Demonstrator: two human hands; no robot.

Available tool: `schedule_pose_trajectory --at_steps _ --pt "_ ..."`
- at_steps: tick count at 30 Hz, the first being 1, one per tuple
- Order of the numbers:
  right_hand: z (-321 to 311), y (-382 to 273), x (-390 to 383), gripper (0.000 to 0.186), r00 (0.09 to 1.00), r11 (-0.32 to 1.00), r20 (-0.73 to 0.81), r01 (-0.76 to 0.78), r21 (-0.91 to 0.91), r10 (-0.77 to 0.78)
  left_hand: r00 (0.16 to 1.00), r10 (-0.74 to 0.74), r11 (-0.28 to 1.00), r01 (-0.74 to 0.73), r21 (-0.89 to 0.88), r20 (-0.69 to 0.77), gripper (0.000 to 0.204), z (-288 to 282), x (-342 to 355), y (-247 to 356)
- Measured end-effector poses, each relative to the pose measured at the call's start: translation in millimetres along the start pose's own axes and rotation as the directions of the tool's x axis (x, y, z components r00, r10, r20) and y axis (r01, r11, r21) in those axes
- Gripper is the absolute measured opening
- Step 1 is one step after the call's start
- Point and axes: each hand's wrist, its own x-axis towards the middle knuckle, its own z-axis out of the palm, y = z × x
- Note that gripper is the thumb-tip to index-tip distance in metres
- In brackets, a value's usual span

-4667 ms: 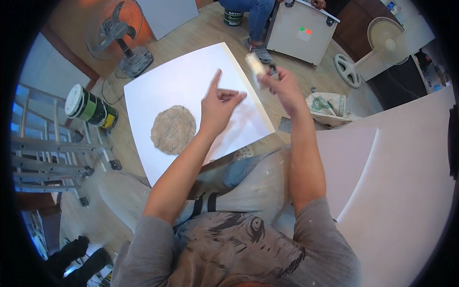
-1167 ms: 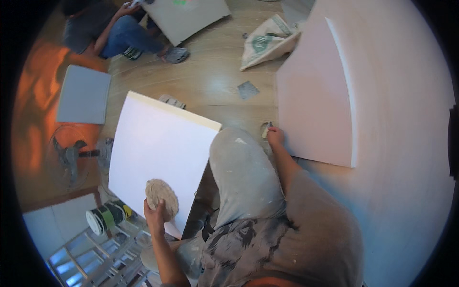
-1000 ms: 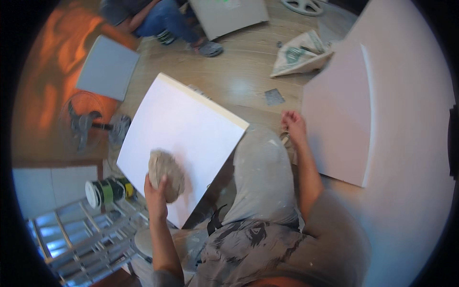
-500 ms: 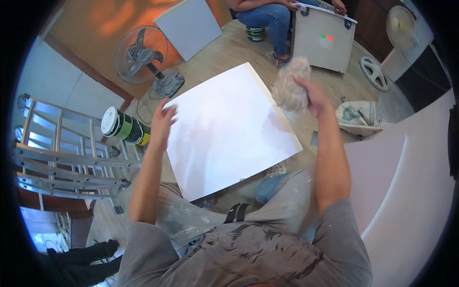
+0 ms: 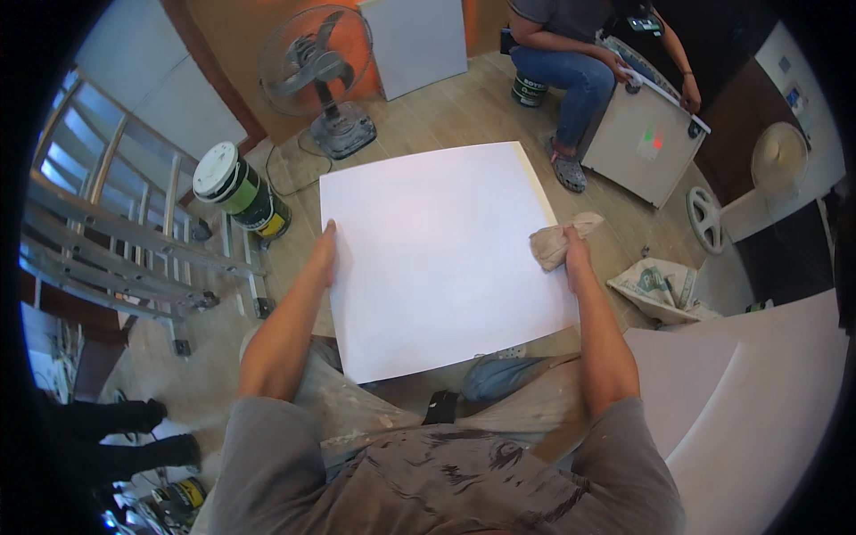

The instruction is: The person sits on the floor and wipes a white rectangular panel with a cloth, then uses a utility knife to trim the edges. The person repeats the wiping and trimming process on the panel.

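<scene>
A square white board point(image 5: 437, 259) with a pale strip along its right edge lies over my legs. My left hand point(image 5: 325, 257) is closed on the board's left edge, its thumb showing at the rim. My right hand point(image 5: 576, 251) grips a crumpled beige cloth pad point(image 5: 548, 242) against the board's upper right edge, beside the pale strip. My fingers under the board are hidden.
A standing fan point(image 5: 316, 76), a green paint bucket point(image 5: 241, 192) and aluminium ladders point(image 5: 143, 241) are at left. A co-worker point(image 5: 557, 71) sits holding a cabinet panel point(image 5: 637, 152). A white sack point(image 5: 651, 290), a pale fan point(image 5: 777, 160) and large pink-white panels point(image 5: 731, 392) are at right.
The pad moved from my left hand to my right and came down to the board's edge. The tool seen earlier in my right hand is gone from it. My left hand now grips the left edge.
</scene>
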Motion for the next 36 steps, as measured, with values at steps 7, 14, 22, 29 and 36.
schedule_pose_trajectory --at_steps 7,14,22,29,36 --pt "-47.1 -156.9 -16.5 0.052 0.804 0.841 -0.264 0.537 -0.066 -0.533 0.954 0.301 0.927 -0.290 -0.237 0.008 0.062 43.5 -123.4 99.9" --pt "-85.3 -410.2 -166.7 0.071 0.233 0.388 -0.347 0.780 -0.491 -0.908 0.832 0.463 0.869 -0.360 -0.338 0.305 0.079 80.9 -148.4 96.1" --pt "-45.2 -452.8 -210.2 0.031 -0.417 -0.318 -0.075 0.785 -0.531 -0.906 0.839 0.454 0.700 -0.126 -0.703 0.301 0.083 120.6 -153.5 40.8" --pt "-3.1 -419.7 -213.2 0.032 -0.380 -0.296 -0.218 0.894 -0.336 -0.899 0.845 0.306 0.791 0.030 -0.611 0.438 0.058 117.8 -114.2 -7.5" --pt "31.3 -410.3 -227.9 0.019 -0.350 -0.323 -0.142 0.929 -0.179 -0.926 0.855 0.252 0.792 0.088 -0.604 0.454 0.026 147.9 -102.2 -36.5"
